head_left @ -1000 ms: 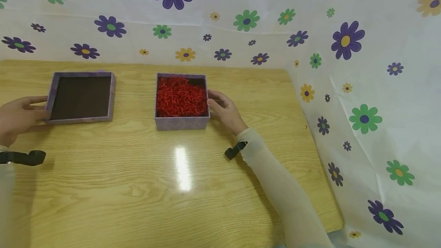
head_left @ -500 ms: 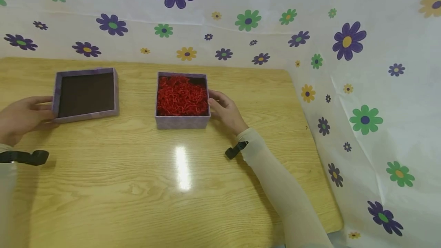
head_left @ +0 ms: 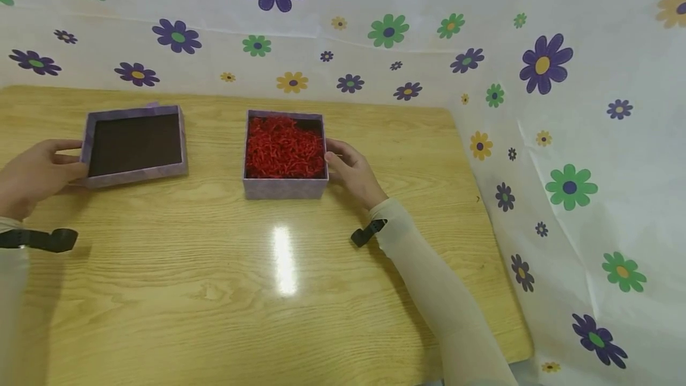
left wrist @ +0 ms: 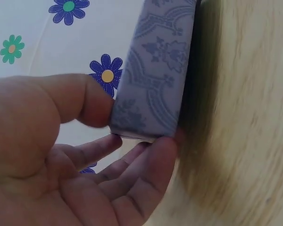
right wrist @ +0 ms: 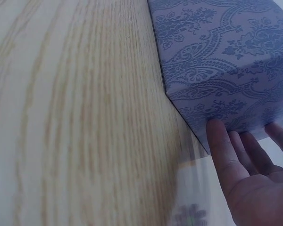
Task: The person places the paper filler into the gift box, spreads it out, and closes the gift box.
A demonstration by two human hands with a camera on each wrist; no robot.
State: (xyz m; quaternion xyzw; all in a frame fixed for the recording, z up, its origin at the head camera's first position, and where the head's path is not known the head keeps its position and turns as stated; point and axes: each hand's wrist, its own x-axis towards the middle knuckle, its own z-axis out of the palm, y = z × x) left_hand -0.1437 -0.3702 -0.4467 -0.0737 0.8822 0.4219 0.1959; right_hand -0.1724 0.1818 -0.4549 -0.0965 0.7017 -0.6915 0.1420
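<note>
On the left of the head view, my left hand (head_left: 40, 171) grips the left edge of a purple box lid (head_left: 136, 145), whose dark inside faces up. In the left wrist view, the thumb and fingers pinch the end of the lid's patterned wall (left wrist: 153, 70), and a dark shadow runs along the wood beside it. A square purple box (head_left: 284, 189) stands further right, filled with red shredded paper (head_left: 281, 148). My right hand (head_left: 354, 174) touches its right side. Extended fingertips rest against the patterned box wall (right wrist: 217, 61) in the right wrist view.
Both pieces are near the back of the wooden table (head_left: 214, 267). A white flowered sheet (head_left: 343, 40) hangs behind the table and along its right side. Wood shows between the lid and the box.
The lid has shifted slightly to the right and turned a little, its right end now further back, with my left hand following. The box and my right hand have stayed in place.
</note>
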